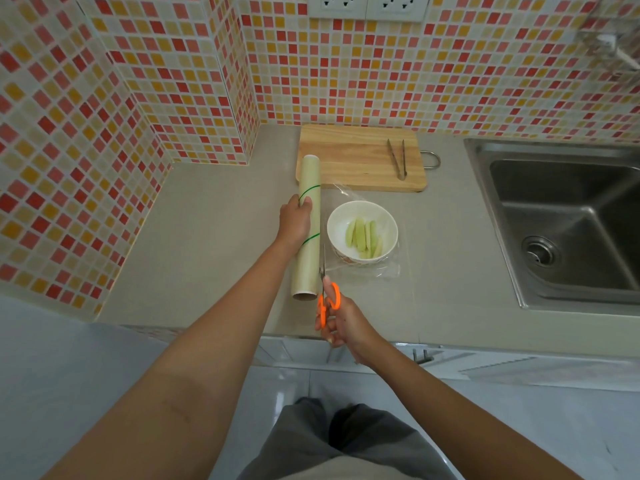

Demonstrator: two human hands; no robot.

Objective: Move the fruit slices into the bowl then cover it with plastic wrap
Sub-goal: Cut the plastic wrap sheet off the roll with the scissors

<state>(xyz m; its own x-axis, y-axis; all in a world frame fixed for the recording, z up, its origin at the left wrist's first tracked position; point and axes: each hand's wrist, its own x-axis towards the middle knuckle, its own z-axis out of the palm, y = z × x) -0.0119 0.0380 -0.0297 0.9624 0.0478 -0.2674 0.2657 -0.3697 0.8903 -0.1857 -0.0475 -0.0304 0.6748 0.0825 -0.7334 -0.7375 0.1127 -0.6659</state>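
Note:
A white bowl [362,233] stands on the grey counter with several pale green fruit slices [364,237] inside. A clear sheet of plastic wrap [388,270] stretches from the roll over and around the bowl. The plastic wrap roll [308,261] lies lengthwise just left of the bowl, and my left hand [296,221] presses on its middle. My right hand [341,320] grips orange-handled scissors [325,299] near the counter's front edge. Their blades point up along the roll's right side at the near edge of the sheet.
A wooden cutting board [353,157] lies behind the bowl against the tiled wall, with metal tongs [397,159] on its right part. A steel sink [568,220] fills the counter's right side. A tiled wall corner juts out at the left.

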